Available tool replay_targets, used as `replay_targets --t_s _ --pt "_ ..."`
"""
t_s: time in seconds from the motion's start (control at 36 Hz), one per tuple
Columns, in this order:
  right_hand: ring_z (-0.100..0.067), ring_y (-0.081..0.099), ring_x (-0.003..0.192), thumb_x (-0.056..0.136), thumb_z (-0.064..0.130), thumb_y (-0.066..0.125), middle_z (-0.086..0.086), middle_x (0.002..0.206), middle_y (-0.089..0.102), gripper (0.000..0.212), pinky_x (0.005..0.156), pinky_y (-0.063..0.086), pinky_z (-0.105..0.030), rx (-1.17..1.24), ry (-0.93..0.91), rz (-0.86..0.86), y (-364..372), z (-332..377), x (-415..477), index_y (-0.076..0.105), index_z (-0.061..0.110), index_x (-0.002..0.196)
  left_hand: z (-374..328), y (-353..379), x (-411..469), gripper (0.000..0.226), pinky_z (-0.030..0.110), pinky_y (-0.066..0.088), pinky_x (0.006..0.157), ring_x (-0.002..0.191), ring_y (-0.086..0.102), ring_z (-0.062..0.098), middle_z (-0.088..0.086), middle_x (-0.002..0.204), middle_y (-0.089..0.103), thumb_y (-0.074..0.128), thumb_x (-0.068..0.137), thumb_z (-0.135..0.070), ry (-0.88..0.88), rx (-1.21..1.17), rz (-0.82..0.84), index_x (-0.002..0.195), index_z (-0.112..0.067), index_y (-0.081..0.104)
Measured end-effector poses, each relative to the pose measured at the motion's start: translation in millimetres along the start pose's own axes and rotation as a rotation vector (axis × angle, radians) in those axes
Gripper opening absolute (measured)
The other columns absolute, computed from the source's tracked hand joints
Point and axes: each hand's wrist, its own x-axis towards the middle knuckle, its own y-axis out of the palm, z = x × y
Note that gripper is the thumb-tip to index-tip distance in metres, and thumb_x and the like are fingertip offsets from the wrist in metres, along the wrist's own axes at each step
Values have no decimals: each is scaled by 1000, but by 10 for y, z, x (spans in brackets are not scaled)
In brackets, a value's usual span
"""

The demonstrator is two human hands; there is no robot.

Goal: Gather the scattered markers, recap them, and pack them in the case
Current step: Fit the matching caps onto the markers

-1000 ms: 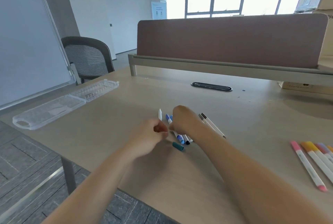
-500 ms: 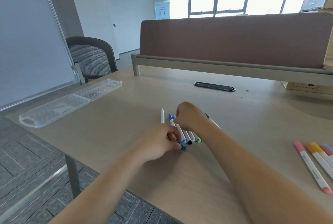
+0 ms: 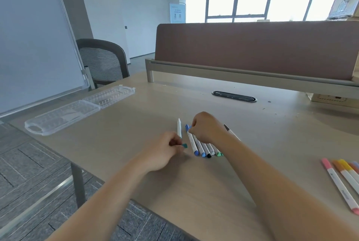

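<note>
Near the desk's middle my left hand (image 3: 165,150) pinches a teal cap (image 3: 184,145) between its fingertips. A white marker (image 3: 179,127) with no cap lies just beyond those fingers, tip pointing away; whether they touch it I cannot tell. My right hand (image 3: 206,127) curls over the upper ends of a row of capped markers (image 3: 206,148) and grips the blue marker (image 3: 191,139) at its left side. One more marker (image 3: 231,133) pokes out behind my right forearm. The clear plastic case (image 3: 64,112) lies open at the desk's left end.
Several pink, orange and yellow markers (image 3: 342,178) lie at the right edge of the desk. A black cable grommet (image 3: 234,96) sits ahead, with a brown divider panel (image 3: 252,46) behind it. A mesh chair (image 3: 103,60) and a whiteboard (image 3: 33,37) stand to the left.
My left hand has picked the teal cap up off the desk. My right hand has drawn the markers together into a neat side-by-side row.
</note>
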Motion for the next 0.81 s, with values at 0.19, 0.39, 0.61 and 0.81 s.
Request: replay_targets --t_s 0.19,0.39,0.61,0.81 --pt "-21 44 58 87 23 63 -2 61 44 34 49 31 -27 -15 38 17 82 237 82 43 13 62 295 -84 18 7 21 32 48 55 45 12 0 65 61 63 92 -4 -150 -680 -174 87 -9 63" --pt "-22 59 85 84 36 70 1 85 57 22 68 43 -30 -143 84 -38 139 532 170 55 19 82 382 -103 49 4 19 30 42 49 43 9 2 64 59 61 92 -3 -159 -846 -189 90 -5 64" --pt "-24 59 86 87 10 57 -3 89 59 12 70 44 -29 -176 51 -16 153 598 191 51 15 78 424 -123 59 9 18 28 41 50 39 9 5 63 50 57 93 0 -158 -997 -225 87 -4 63" --pt "-22 42 61 82 19 63 -10 66 47 25 53 31 -27 96 -38 111 -99 499 -43 57 0 68 412 -140 93 24 20 25 43 50 35 10 6 62 45 43 99 3 -237 -1172 -273 87 -1 64"
